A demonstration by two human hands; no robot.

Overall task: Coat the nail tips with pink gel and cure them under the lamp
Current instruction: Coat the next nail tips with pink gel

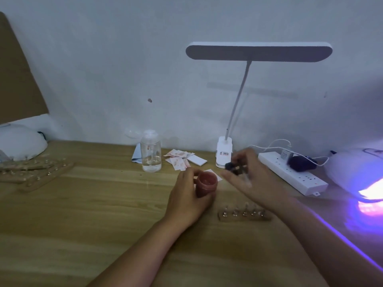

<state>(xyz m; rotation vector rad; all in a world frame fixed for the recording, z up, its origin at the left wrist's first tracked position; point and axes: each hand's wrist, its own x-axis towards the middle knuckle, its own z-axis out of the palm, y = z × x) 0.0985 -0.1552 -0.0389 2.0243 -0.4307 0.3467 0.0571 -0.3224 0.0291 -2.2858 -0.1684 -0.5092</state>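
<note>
Head view takes in the wooden table (pixel 83 204), with the curing lamp (pixel 352 168) glowing violet at its right edge, well apart from the work. At mid-table the left hand (pixel 186 195) wraps round the pink gel jar (pixel 206 184), and the right hand (pixel 255 179) pinches a small dark cap (pixel 233 167), blurred, just up and right of the jar. The strip of nail tips (pixel 244 214) lies nearer than both hands with its long axis running left to right, beneath the right wrist, so I'd judge the right hand the closer.
</note>
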